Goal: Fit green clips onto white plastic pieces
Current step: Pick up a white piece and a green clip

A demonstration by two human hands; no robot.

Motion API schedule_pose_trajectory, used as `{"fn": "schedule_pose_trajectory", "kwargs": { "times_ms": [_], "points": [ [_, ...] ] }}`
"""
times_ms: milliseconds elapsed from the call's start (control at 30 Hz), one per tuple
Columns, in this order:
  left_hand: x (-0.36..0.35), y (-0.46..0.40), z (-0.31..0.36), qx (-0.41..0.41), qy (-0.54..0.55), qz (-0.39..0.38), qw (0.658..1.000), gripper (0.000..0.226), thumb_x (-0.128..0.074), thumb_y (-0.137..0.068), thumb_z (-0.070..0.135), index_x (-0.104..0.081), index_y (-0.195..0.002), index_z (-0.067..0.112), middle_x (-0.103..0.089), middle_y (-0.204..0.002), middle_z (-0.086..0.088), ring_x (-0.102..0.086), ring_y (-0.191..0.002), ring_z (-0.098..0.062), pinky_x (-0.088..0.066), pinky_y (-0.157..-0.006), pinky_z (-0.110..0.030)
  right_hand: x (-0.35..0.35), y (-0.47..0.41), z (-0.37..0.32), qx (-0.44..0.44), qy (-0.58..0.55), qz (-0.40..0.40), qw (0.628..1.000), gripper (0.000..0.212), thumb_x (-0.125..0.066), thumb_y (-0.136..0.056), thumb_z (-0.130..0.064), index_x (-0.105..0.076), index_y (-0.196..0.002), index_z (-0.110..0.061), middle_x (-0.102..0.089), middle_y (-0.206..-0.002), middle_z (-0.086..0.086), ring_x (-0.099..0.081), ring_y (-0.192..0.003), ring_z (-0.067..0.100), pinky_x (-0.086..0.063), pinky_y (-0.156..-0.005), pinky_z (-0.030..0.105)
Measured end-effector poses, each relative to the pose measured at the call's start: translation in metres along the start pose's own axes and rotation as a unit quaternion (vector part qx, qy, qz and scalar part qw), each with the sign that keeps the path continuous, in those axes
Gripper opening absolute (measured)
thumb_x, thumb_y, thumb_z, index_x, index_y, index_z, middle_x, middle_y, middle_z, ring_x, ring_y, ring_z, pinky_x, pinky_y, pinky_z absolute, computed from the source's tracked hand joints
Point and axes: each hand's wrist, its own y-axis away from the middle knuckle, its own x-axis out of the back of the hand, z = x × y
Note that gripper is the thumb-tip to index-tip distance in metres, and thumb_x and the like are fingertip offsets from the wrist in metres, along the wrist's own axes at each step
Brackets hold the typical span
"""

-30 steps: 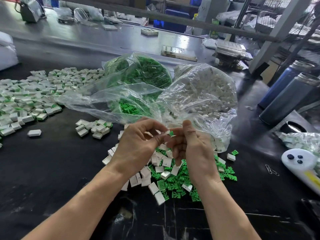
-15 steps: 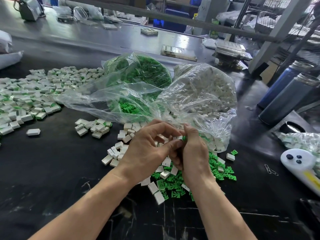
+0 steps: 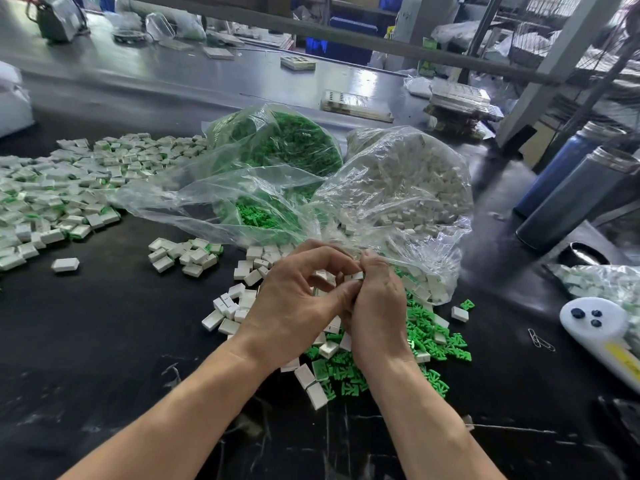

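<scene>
White piece (image 3: 356, 276) is pinched between my two hands, right at the fingertips, just above the loose pile. Left hand (image 3: 298, 306) is curled, thumb and index closed on it. Right hand (image 3: 375, 308) is curled too, thumb on top pressing at the piece; can't tell if a green clip is in there, fingers hide it. A second ago the hands were slightly apart with a green bit visible between them; now they're butted together and sit lower and more to the right over the pile. Nothing else has shifted.

Under the hands: mixed heap of white pieces (image 3: 239, 306) and green clips (image 3: 443, 344). Behind, touching each other, an open bag of green clips (image 3: 277, 150) and an open bag of white pieces (image 3: 405, 181). Far left, a wide spread of finished pieces (image 3: 52, 188). Surface is a scuffed black table (image 3: 104, 358). Right side: two dark flasks (image 3: 571, 199), a white device (image 3: 599, 327), paper clips (image 3: 540, 341). Beyond, a grey bench (image 3: 173, 74) with trays, and metal racking (image 3: 554, 60).
</scene>
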Motion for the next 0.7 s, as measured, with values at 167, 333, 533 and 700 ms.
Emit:
{"fn": "schedule_pose_trajectory", "kwargs": {
  "times_ms": [167, 333, 533, 700],
  "points": [
    [-0.0019, 0.0013, 0.0033, -0.001, 0.002, 0.012, 1.000, 0.013, -0.080, -0.086, 0.004, -0.077, -0.095, 0.012, -0.069, -0.108, 0.004, -0.071, -0.099, -0.012, -0.056, -0.079, -0.020, -0.0001, -0.0029, 0.0040, 0.014, 0.007, 0.012, 1.000, 0.041, -0.042, -0.096, -0.051, -0.079, -0.083, -0.039, -0.075, -0.074, -0.009, -0.071, -0.069, 0.003, -0.051, -0.064, 0.029],
    [-0.0021, 0.0021, 0.0052, -0.001, -0.007, 0.019, 1.000, 0.013, -0.081, -0.086, 0.004, -0.078, -0.095, 0.012, -0.070, -0.107, 0.006, -0.071, -0.098, -0.012, -0.057, -0.080, -0.021, -0.0010, -0.0052, 0.0048, 0.033, 0.002, 0.000, 0.999, 0.046, -0.039, -0.099, -0.045, -0.080, -0.081, -0.039, -0.077, -0.076, -0.007, -0.075, -0.074, 0.008, -0.057, -0.069, 0.032],
    [-0.0019, 0.0028, 0.0052, -0.015, -0.018, 0.020, 1.000, 0.012, -0.080, -0.086, 0.005, -0.078, -0.096, 0.010, -0.070, -0.108, 0.003, -0.070, -0.101, -0.014, -0.058, -0.082, -0.024, -0.0012, -0.0060, 0.0062, 0.039, 0.010, 0.008, 0.999, 0.046, -0.038, -0.099, -0.045, -0.080, -0.082, -0.037, -0.079, -0.083, -0.003, -0.077, -0.082, 0.014, -0.060, -0.079, 0.045],
    [-0.0020, 0.0025, 0.0045, -0.021, -0.018, 0.025, 0.999, 0.011, -0.080, -0.086, 0.004, -0.078, -0.096, 0.009, -0.070, -0.108, 0.003, -0.070, -0.102, -0.013, -0.058, -0.082, -0.023, -0.0022, -0.0022, 0.0026, 0.043, 0.017, 0.007, 0.999, 0.048, -0.037, -0.100, -0.044, -0.078, -0.076, -0.040, -0.072, -0.067, -0.009, -0.068, -0.062, 0.004, -0.051, -0.059, 0.028]
  ]
}}
